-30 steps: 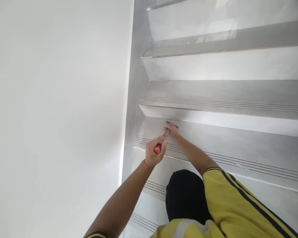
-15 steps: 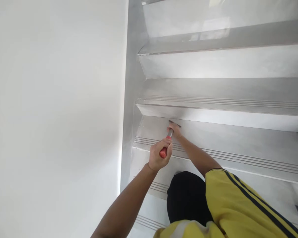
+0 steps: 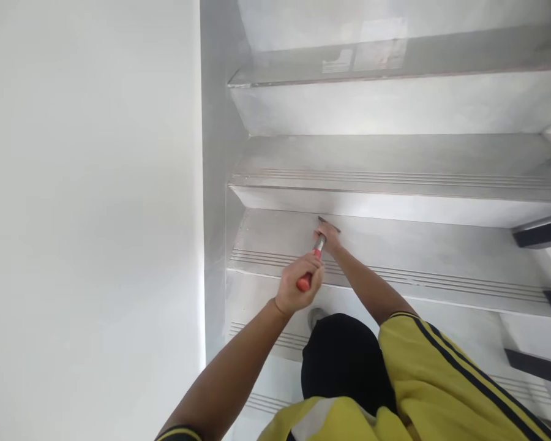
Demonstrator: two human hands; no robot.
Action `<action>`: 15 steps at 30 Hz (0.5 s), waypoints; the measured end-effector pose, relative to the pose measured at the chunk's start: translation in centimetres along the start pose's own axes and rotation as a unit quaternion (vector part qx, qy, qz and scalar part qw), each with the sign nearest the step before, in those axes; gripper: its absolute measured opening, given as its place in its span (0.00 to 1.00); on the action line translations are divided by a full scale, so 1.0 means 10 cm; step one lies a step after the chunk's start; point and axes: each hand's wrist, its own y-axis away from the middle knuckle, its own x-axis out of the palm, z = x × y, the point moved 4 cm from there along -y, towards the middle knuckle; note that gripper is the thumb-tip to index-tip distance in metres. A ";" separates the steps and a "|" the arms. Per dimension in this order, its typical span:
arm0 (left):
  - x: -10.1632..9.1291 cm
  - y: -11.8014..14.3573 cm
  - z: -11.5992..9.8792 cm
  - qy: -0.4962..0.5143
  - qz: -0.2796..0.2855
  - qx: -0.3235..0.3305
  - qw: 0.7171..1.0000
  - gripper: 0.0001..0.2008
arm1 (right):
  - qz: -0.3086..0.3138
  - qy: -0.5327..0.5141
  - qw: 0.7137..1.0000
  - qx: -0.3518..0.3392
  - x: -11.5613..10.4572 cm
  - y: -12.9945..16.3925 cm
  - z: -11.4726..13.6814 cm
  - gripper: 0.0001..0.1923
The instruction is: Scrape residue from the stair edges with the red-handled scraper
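Both arms reach forward, left hand fisted, right hand pressed flat.

The grey, smooth stairs go up beside a plain white wall. Each step has thin grooved lines running along its front edge. On the nearest full step, a small flat dark blade rests where the step meets the upright part behind it. The step above shines with light.

Tool head behind right hand
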 end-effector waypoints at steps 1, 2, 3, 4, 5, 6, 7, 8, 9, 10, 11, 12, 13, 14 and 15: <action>-0.05 0.01 -0.03 -0.005 -0.002 -0.010 1.000 0.07 | 0.007 -0.007 1.000 0.002 0.08 -0.01 0.07 0.11; -0.11 0.05 -0.08 -0.012 0.009 -0.016 1.000 0.07 | 0.016 -0.016 1.000 -0.003 0.19 0.01 0.17 0.10; -0.18 0.11 -0.14 -0.018 0.021 -0.013 1.000 0.08 | 0.026 -0.027 0.999 -0.017 0.30 0.05 0.31 0.10; -0.26 0.18 -0.20 -0.020 0.017 -0.003 1.000 0.09 | 0.028 -0.031 0.999 -0.029 0.42 0.08 0.43 0.10; -0.33 0.24 -0.23 -0.019 0.006 0.002 1.000 0.09 | 0.025 -0.029 0.999 -0.038 0.51 0.10 0.53 0.10; -0.38 0.29 -0.24 -0.017 -0.007 0.006 1.000 0.09 | 0.023 -0.024 0.998 -0.045 0.58 0.11 0.59 0.10; -0.41 0.32 -0.22 -0.014 -0.019 0.008 1.000 0.09 | 0.020 -0.016 0.999 -0.048 0.61 0.09 0.61 0.10; -0.42 0.31 -0.18 -0.008 -0.028 0.006 1.000 0.08 | 0.018 -0.008 0.999 -0.048 0.62 0.06 0.59 0.10; -0.41 0.28 -0.13 0.000 -0.032 0.002 0.999 0.06 | 0.018 -0.004 0.999 -0.045 0.59 0.01 0.54 0.10; -0.39 0.23 -0.08 0.011 -0.031 -0.004 0.999 0.06 | 0.012 0.001 0.999 -0.039 0.54 -0.03 0.46 0.11; -0.36 0.16 -0.03 0.027 -0.030 -0.014 0.999 0.05 | -0.002 0.005 1.000 -0.030 0.45 -0.06 0.38 0.11; -0.33 0.09 0.00 0.048 -0.026 -0.024 0.998 0.05 | -0.022 0.011 0.999 -0.022 0.34 -0.06 0.30 0.11; -0.29 0.02 0.01 0.070 -0.016 -0.036 0.997 0.05 | -0.045 0.019 0.999 -0.015 0.21 -0.04 0.22 0.11; -0.24 -0.04 0.03 0.094 -0.002 -0.051 0.994 0.04 | -0.072 0.031 0.997 -0.009 0.07 0.00 0.13 0.11; -0.18 -0.09 0.04 0.120 0.013 -0.065 0.991 0.04 | -0.091 0.048 0.995 0.001 -0.05 0.06 0.04 0.11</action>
